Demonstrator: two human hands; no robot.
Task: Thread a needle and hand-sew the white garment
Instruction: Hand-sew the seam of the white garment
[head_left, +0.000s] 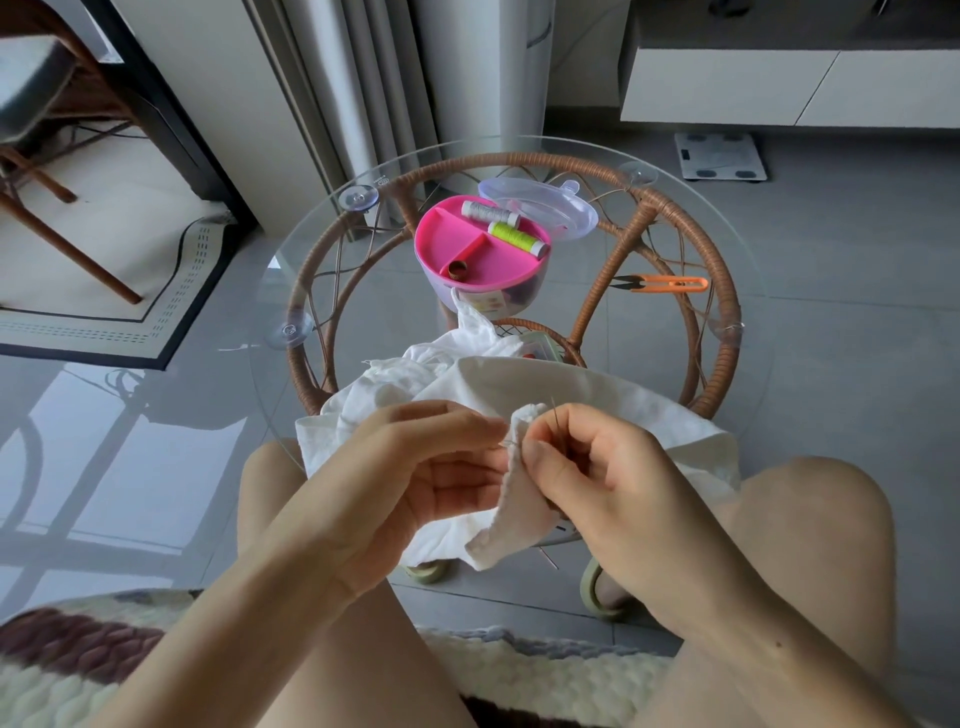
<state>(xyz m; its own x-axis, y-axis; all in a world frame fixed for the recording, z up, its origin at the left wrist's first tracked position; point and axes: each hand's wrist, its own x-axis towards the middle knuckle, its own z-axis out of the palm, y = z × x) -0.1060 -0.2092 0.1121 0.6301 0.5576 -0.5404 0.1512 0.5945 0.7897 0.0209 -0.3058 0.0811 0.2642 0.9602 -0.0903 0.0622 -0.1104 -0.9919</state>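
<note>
Orange snips (670, 283) and pink sewing box (480, 249) sit beyond the garment (571, 395).

white garment (519, 384): woven cloth, matt, creased, rough at the held edge; needle (555, 411): thin bright metal. table top (727, 249): clear glass, glossy, on a base (722, 312) of wrapped brown rattan, ribbed; sewing box (457, 244): smooth pink plastic tray, lid (550, 200) clear plastic; snips (670, 283): orange plastic, dark metal blades. floor (857, 260): grey tile, polished, reflective; rug (545, 670): chunky knit, matt
</note>
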